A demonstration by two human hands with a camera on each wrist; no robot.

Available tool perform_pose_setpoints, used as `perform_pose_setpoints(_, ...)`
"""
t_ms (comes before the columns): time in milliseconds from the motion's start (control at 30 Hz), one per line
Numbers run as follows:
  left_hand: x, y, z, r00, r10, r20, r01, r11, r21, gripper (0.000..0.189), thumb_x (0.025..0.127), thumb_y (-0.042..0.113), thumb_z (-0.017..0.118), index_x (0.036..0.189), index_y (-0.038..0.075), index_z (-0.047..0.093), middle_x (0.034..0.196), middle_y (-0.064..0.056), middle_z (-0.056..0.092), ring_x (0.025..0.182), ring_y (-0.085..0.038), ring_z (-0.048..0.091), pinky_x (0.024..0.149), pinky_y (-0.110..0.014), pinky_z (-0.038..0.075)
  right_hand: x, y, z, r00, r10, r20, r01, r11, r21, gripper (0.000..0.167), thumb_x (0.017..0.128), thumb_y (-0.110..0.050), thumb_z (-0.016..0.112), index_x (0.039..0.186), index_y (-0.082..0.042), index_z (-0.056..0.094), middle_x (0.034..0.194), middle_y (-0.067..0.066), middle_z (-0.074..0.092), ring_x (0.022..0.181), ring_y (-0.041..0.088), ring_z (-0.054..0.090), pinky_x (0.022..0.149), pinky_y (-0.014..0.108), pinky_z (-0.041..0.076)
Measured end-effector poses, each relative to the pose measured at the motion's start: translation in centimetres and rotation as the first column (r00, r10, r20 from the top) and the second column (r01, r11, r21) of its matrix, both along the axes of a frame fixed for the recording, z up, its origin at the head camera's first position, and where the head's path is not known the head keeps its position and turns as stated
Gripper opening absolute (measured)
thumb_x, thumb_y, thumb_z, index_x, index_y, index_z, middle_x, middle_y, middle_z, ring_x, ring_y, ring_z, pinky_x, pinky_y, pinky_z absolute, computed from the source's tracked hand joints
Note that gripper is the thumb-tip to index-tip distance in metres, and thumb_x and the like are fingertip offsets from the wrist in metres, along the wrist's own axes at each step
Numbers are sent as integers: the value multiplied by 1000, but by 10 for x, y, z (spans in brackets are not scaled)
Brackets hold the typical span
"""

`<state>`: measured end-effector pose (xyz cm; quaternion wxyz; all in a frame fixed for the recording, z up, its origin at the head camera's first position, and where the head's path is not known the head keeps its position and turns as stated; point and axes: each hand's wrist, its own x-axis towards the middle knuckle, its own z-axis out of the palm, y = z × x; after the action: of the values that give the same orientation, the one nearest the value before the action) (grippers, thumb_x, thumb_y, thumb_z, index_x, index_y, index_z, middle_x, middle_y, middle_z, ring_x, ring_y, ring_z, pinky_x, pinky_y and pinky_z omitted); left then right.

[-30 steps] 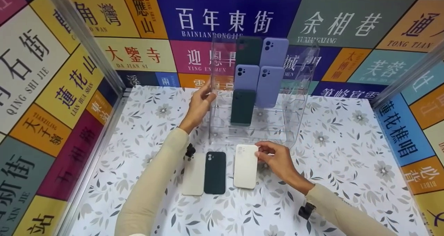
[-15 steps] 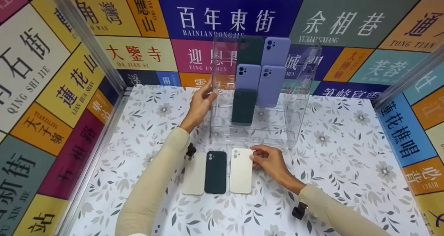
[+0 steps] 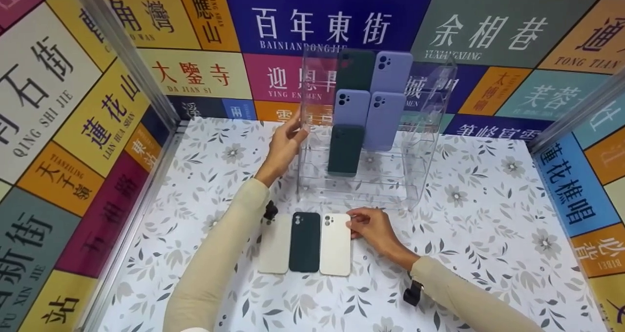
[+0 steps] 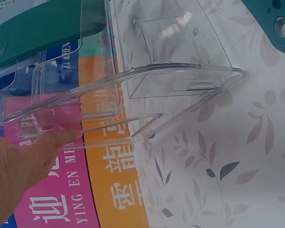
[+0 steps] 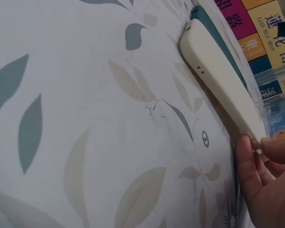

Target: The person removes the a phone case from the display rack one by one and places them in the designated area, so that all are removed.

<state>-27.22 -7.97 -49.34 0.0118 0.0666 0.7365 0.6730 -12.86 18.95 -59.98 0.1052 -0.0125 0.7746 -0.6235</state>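
Observation:
My right hand (image 3: 375, 230) pinches the upper right edge of a cream phone case (image 3: 335, 249) between thumb and fingers. In the right wrist view the cream case is seen edge-on, low over the cloth. Directly left of it lies a dark green phone case (image 3: 304, 244), then a second pale case (image 3: 274, 246). My left hand (image 3: 284, 149) holds the left side panel of a clear tiered display stand (image 3: 376, 188); some of its fingers are hidden. The stand bears two dark green cases, one at the top (image 3: 355, 71) and one low (image 3: 345, 151), plus three purple cases (image 3: 385, 122).
A white tablecloth (image 3: 468, 254) with grey leaves and flowers covers the table. Panels of coloured signs (image 3: 322, 17) stand behind and at both sides, with metal posts (image 3: 141, 63) at the corners.
My right hand has moved left and slightly down with the cream case, from apart to alongside the dark green one. My left hand stays on the stand.

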Motion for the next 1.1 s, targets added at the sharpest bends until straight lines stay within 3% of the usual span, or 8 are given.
perform_pose_setpoints(233, 0, -1, 2, 1000, 3, 13, -3, 1000, -5, 64, 112, 25, 62, 171, 34, 41, 165, -9, 56, 137, -28, 63, 105, -56, 58, -3, -3, 1, 1000, 21, -7, -21, 999, 27, 26, 96, 9, 75, 122, 14, 76, 93, 21, 77, 70, 22, 77, 66, 33, 67)
perform_pose_setpoints(400, 1, -2, 3, 999, -10, 36, 11, 1000, -4, 66, 113, 26, 60, 172, 40, 36, 169, -6, 51, 142, -28, 61, 112, -56, 55, -5, -8, 3, 999, 41, 1, -40, 998, 55, 26, 95, 11, 74, 121, 14, 76, 91, 19, 77, 70, 21, 77, 66, 34, 67)
perform_pose_setpoints(600, 0, -2, 1, 1000, -13, 26, 13, 1000, 6, 65, 113, 23, 60, 172, 37, 37, 170, -13, 49, 142, -31, 60, 112, -59, 53, -7, -10, 4, 999, 42, 21, -44, 996, 81, 25, 95, 12, 73, 120, 14, 76, 88, 18, 77, 65, 19, 75, 63, 34, 66)
perform_pose_setpoints(733, 0, -2, 1, 999, -10, 31, 10, 1000, 3, 64, 114, 22, 59, 172, 38, 37, 170, -10, 49, 143, -30, 60, 113, -61, 53, -8, -10, 4, 999, 51, 6, -51, 994, 100, 24, 95, 11, 74, 119, 13, 76, 87, 16, 77, 63, 19, 74, 63, 34, 66)
perform_pose_setpoints(967, 0, -1, 0, 1000, -15, 23, 15, 1000, 7, 65, 113, 22, 60, 172, 37, 36, 169, -10, 50, 142, -32, 61, 113, -58, 53, -8, 3, 13, 997, 59, -57, -49, 985, 165, 21, 97, 8, 67, 114, 10, 79, 86, 18, 77, 66, 26, 76, 61, 32, 64)
perform_pose_setpoints(1100, 0, -1, 0, 1000, -20, 6, 20, 999, 27, 65, 113, 22, 60, 173, 35, 36, 169, -11, 51, 141, -38, 61, 112, -57, 53, -10, 13, 23, 995, 45, -94, -26, 982, 188, 17, 99, 2, 73, 113, 8, 80, 87, 18, 77, 69, 34, 77, 59, 33, 62)
